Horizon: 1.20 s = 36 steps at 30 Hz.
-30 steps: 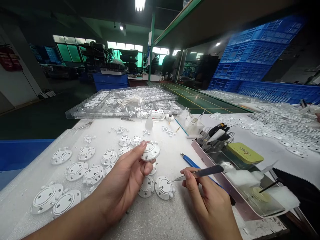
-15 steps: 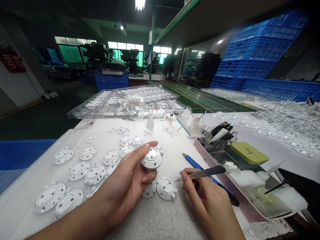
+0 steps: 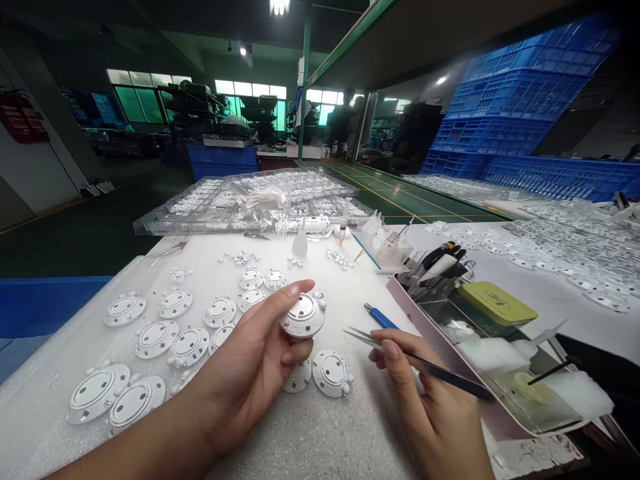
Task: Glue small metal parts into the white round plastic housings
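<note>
1. White disc (image 3: 304,315) was up off the foam sheet (image 3: 320,440), pinched at its near-left edge by the left hand (image 3: 260,360), thumb on top, fingers under. Edge grip probably chosen to leave the top and right rim, with its round bumps, clear to see and reach.
2. Right hand (image 3: 433,400) gripped tweezers (image 3: 450,378) pen-style, tips pointing at the disc, prongs a little apart, nothing visible between them. Near the disc, not touching. Hands well apart.
3. Other discs (image 3: 333,373) lay flat on the foam, most left of or under the left arm. Spread probably kept them from knocking; foam likely saved the finish.
4. Blue tool (image 3: 383,318) lay between foam centre and tray, partly hidden behind the right hand.
5. Pink tray (image 3: 427,327), right side, within easy reach: dark-handled tools (image 3: 437,257) bunched at the far end, yellow-green tin (image 3: 497,303) with lid on (contents hidden), white wads (image 3: 493,353), and a yellowish round pot (image 3: 530,387) with a dark stick across it.
6. Clear trays (image 3: 150,227) at the back held many small white parts; crumpled bag (image 3: 263,198) on top. Squeeze bottle (image 3: 300,245) stood in front, fill level unreadable.
</note>
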Each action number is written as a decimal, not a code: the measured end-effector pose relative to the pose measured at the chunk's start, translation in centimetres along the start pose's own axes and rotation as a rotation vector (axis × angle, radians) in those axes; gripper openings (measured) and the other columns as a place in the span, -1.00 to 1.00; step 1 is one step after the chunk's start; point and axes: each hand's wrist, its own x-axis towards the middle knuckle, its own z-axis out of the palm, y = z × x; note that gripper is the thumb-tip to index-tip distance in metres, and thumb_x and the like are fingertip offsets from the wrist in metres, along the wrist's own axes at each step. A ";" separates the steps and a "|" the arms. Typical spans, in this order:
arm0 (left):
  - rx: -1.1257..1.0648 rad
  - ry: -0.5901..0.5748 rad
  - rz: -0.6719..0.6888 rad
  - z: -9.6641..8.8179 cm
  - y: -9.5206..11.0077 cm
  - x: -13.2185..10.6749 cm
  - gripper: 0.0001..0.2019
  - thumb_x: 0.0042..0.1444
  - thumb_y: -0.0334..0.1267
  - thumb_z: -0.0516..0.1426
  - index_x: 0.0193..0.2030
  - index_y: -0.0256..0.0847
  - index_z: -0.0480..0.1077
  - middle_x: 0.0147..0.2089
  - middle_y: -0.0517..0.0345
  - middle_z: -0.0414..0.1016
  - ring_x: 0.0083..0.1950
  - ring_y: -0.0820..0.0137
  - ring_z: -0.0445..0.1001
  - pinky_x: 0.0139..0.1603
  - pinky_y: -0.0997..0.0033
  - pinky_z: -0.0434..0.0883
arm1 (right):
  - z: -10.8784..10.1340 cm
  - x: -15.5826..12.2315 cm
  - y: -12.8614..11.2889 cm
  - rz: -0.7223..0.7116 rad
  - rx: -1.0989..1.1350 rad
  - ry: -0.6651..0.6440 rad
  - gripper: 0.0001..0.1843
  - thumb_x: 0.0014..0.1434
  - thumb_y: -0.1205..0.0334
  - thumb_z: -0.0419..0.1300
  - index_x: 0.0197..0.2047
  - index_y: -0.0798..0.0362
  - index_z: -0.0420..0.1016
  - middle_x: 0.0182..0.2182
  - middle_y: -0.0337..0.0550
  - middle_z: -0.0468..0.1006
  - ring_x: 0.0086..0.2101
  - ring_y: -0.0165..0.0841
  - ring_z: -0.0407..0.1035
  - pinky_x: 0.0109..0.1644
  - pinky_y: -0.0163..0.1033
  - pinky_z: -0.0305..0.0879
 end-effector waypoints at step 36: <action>0.083 0.091 0.038 -0.4 0.1 0.1 -0.85 0.14 -0.38 0.21 -0.16 -0.17 0.56 -0.34 0.21 0.18 -0.49 0.57 0.12 -0.59 0.62 0.32 | -1.4 -0.6 -3.6 0.742 0.920 0.362 -0.65 0.04 -0.08 0.38 -0.37 0.05 0.53 -0.60 -0.21 0.54 -0.62 -0.41 0.43 -0.51 -0.32 0.41</action>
